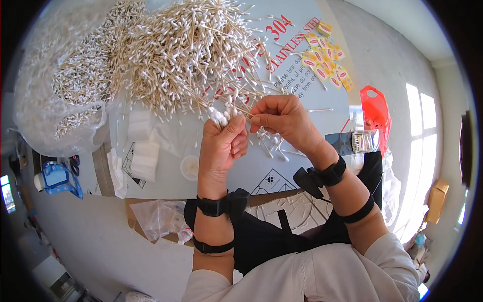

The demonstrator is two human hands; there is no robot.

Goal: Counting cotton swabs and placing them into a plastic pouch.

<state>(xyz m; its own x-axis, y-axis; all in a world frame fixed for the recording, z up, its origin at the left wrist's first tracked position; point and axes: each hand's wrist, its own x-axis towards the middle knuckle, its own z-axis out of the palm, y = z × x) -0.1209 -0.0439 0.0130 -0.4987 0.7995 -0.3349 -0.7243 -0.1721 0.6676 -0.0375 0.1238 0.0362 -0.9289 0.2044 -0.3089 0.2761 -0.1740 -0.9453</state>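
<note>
Cotton swabs with pale wooden sticks and white tips form a large heap (176, 55) on the grey sheet-covered table (221, 183). My left hand (221, 143) is closed around a bunch of cotton swabs (219, 117), whose white tips stick out above the thumb. Close beside it, my right hand (289, 121) pinches the thin stick of a cotton swab (245, 111) between thumb and fingertips. Fingers partly hide that stick. Several loose swabs (278, 147) lie below my right hand, and others are strewn around the heap's near edge.
A clear plastic bag (30, 100) full of swabs lies at the left. Small yellow packets (327, 58) lie far right, and a red bag (375, 113) hangs by the right edge. White wrapped bundles (146, 161) and a round clear lid (189, 167) lie left of my hands.
</note>
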